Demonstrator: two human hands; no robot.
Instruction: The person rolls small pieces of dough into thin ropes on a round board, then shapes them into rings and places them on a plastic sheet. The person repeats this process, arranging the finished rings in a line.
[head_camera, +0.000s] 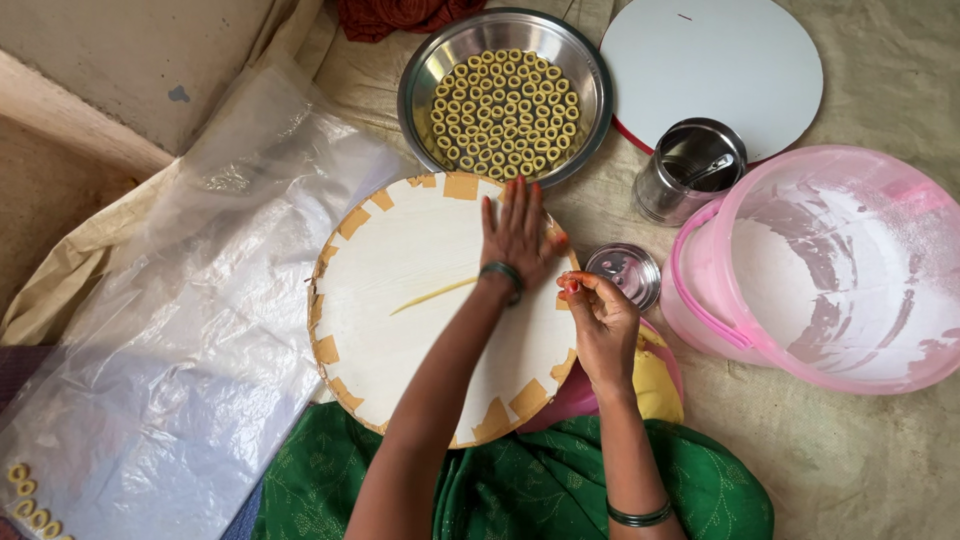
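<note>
Here | left hand (517, 232) flat on round white board (400, 260) | thin dough strand (433, 295) | right hand (598, 310) pinching

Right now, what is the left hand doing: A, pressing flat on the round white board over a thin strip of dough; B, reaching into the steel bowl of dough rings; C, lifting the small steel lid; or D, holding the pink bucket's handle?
A: the left hand lies palm-down on the round white board, with the thin strip of dough running out from under it.
</note>
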